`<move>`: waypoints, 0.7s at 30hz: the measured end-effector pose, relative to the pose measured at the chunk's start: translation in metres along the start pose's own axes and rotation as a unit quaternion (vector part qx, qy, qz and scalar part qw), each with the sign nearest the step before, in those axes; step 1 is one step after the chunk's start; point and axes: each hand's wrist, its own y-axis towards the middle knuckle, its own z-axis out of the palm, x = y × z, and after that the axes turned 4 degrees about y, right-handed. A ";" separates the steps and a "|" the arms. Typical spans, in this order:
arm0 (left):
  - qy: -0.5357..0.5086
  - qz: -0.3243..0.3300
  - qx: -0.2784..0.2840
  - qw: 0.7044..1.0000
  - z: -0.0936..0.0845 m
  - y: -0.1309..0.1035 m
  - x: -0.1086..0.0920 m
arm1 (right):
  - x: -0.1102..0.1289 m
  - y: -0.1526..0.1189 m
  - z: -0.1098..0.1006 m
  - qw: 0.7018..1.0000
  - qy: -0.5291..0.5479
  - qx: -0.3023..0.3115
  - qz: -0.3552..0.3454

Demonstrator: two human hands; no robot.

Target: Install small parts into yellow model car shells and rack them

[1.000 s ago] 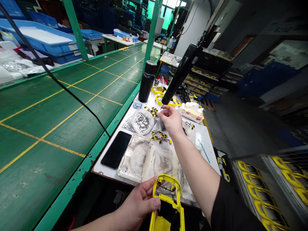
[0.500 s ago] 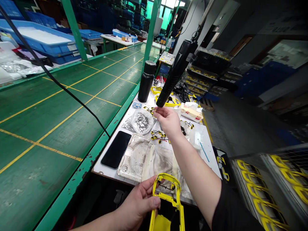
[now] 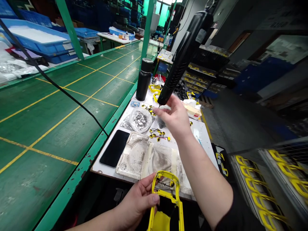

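Note:
In the head view my left hand [image 3: 141, 199] grips a yellow plastic frame [image 3: 178, 192] by its left side, thumb on the front. Inside the frame's upper end sit small black parts and a thin dark rod. My right hand [image 3: 176, 117] is at the lower tip of a hanging black electric screwdriver [image 3: 179, 61]. Its thumb and fingers are apart, some fingers reaching behind the tool; whether they touch it is hard to tell. Below that tip stands a bag of small silver metal pieces [image 3: 141, 120], with small yellow-and-black wired parts [image 3: 158, 133] nearby.
A stained white foam tray [image 3: 132, 157] and a black phone [image 3: 115, 148] lie on the white table. A black bottle [image 3: 144, 80] stands at its back left, a tissue pack [image 3: 193, 110] at the right. Green conveyor [image 3: 60, 118] runs along the left; racks of yellow frames [image 3: 255, 186] stand right.
My right hand has spread from a pinch at the screwdriver's tip and shifted rightward and up around its lower end. The screwdriver looks nearer. My left hand still holds the yellow frame.

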 end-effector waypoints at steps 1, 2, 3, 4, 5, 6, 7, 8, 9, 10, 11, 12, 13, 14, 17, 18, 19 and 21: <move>0.003 -0.001 -0.003 1.000 -0.001 0.000 0.000 | 0.007 0.010 -0.003 1.000 0.002 0.011 -0.028; 0.007 -0.003 -0.007 1.000 -0.001 -0.001 0.000 | 0.015 0.020 -0.006 0.998 0.016 0.033 -0.060; 0.012 -0.006 -0.013 1.000 -0.002 -0.002 0.000 | 0.023 0.029 -0.009 0.995 0.026 0.051 -0.082; 0.018 -0.011 -0.019 1.000 -0.003 -0.002 0.000 | 0.031 0.034 -0.013 0.994 0.031 0.066 -0.081; 0.024 -0.016 -0.025 0.999 -0.004 -0.003 -0.001 | 0.039 0.036 -0.016 0.994 0.035 0.078 -0.071; 0.029 -0.021 -0.030 0.999 -0.004 -0.003 -0.001 | 0.047 0.032 -0.019 0.994 0.041 0.090 -0.054; 0.033 -0.024 -0.031 0.999 -0.005 -0.003 -0.002 | 0.054 0.024 -0.022 0.993 0.053 0.102 -0.031; 0.035 -0.026 -0.030 0.999 -0.005 -0.003 -0.002 | 0.061 0.011 -0.024 0.991 0.073 0.110 -0.010; 0.034 -0.025 -0.028 0.999 -0.005 -0.003 -0.002 | 0.068 -0.006 -0.025 0.988 0.100 0.117 0.018; 0.032 -0.024 -0.025 0.999 -0.005 -0.003 -0.003 | 0.073 -0.025 -0.027 0.983 0.129 0.127 0.045; 0.029 -0.022 -0.023 0.999 -0.004 -0.003 -0.003 | 0.077 -0.046 -0.028 0.977 0.149 0.138 0.068; 0.026 -0.021 -0.021 0.999 -0.003 -0.003 -0.003 | 0.079 -0.067 -0.030 0.977 0.158 0.117 0.084; 0.021 -0.021 -0.018 0.999 -0.003 -0.002 -0.004 | 0.080 -0.087 -0.031 0.978 0.166 0.090 0.085; 0.016 -0.022 -0.014 1.000 -0.002 -0.002 -0.004 | 0.080 -0.105 -0.033 0.980 0.171 0.058 0.085; -0.001 -0.024 0.006 1.000 -0.002 -0.001 -0.005 | 0.075 -0.146 -0.032 0.982 0.171 -0.018 0.075; -0.005 -0.025 0.013 1.000 -0.003 -0.001 -0.005 | 0.073 -0.154 -0.029 0.983 0.166 -0.040 0.068; -0.008 -0.026 0.019 0.999 -0.003 -0.001 -0.004 | 0.072 -0.160 -0.026 0.984 0.154 -0.063 0.063; -0.012 -0.028 0.024 0.999 -0.004 0.000 -0.004 | 0.069 -0.165 -0.019 0.985 0.127 -0.102 0.055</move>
